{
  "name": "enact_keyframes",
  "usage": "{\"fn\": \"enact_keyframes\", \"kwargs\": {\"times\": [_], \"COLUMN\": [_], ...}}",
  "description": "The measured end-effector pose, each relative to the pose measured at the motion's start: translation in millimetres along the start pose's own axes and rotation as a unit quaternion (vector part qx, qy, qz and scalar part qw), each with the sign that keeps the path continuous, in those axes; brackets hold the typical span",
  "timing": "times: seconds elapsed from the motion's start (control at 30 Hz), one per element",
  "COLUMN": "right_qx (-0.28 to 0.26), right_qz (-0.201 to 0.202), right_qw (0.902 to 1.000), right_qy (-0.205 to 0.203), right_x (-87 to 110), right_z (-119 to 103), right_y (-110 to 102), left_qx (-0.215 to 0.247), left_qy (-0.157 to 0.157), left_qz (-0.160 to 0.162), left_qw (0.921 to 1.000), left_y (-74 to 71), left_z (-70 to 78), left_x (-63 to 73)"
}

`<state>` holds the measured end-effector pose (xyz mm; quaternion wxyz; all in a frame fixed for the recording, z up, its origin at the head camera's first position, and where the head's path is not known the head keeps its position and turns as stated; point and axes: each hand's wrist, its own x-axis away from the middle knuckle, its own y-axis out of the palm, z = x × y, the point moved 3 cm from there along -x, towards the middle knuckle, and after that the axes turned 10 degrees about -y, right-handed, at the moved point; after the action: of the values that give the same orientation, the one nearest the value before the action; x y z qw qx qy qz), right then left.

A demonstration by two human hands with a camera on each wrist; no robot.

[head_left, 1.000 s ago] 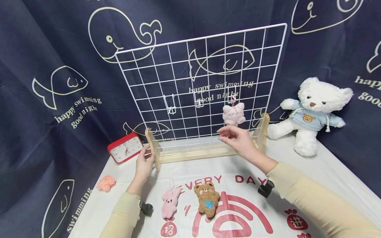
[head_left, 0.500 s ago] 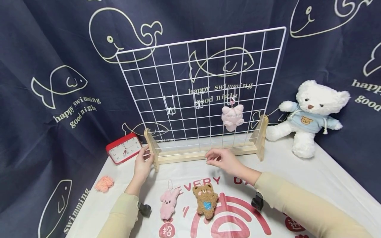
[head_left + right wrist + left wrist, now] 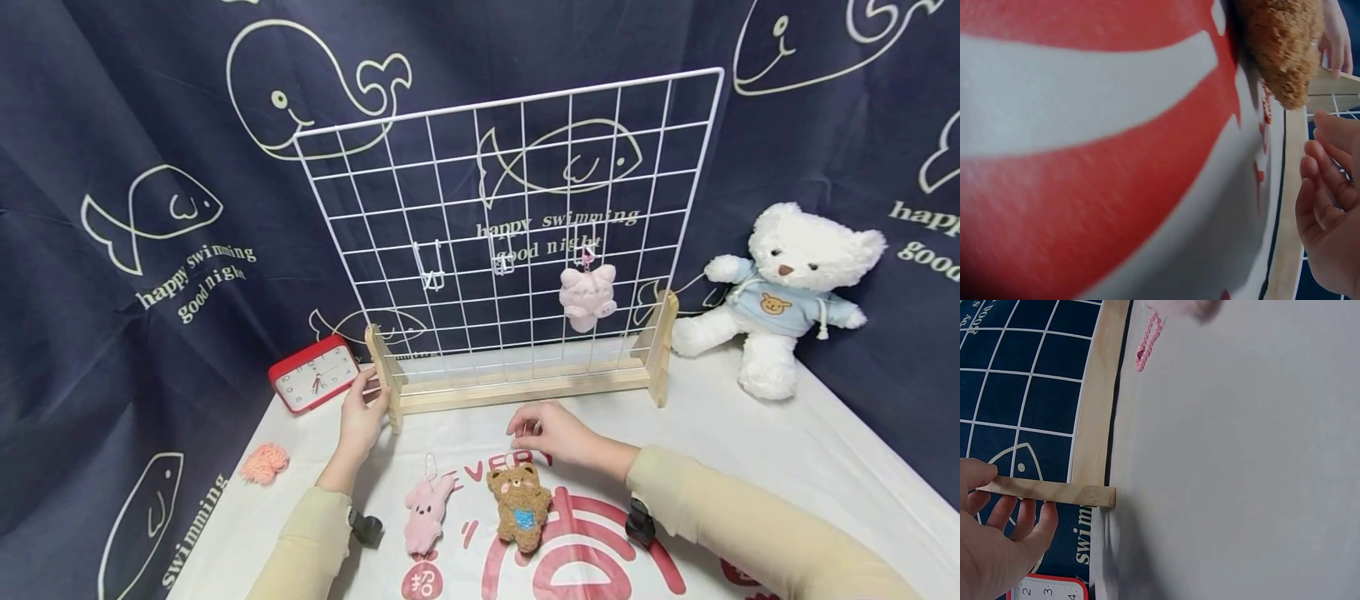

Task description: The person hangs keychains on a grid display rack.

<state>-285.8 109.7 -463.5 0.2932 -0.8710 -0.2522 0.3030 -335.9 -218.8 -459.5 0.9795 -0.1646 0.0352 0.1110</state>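
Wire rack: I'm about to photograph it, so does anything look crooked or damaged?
Nothing clearly stands out: the grid stands in its wooden base, and the pink toy hangs from a hook.

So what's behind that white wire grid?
Through the white wire grid you can see a navy curtain printed with fish outlines and lettering, and, low down, some white tablecloth. The hanging pink plush charm covers a patch of curtain; whatever lies beyond the curtain is hidden.

A table (image 3: 750, 433) carries rack (image 3: 525, 390), clock (image 3: 317, 378), bundle (image 3: 265, 463), bunny (image 3: 426, 517), brown bear (image 3: 517, 505) and teddy (image 3: 776, 312).
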Motion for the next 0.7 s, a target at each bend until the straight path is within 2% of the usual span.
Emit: {"fn": "enact_keyframes", "kwargs": {"times": [0.23,0.7], "right_qx": [-0.01,-0.004], "right_qz": [-0.023,-0.033], "right_qw": [0.9994,0.9992], "right_qy": [0.025,0.023], "right_x": [1.8,2.4], "right_z": [6,12], "right_y": [11,20], "left_qx": [-0.001,0.002], "left_qy": [0.005,0.007], "left_qz": [0.002,0.003], "left_qw": [1.0,1.0], "left_y": [-1.0,-0.5], "left_z": [1.6,3.1], "left_x": [0.7,1.9]}}
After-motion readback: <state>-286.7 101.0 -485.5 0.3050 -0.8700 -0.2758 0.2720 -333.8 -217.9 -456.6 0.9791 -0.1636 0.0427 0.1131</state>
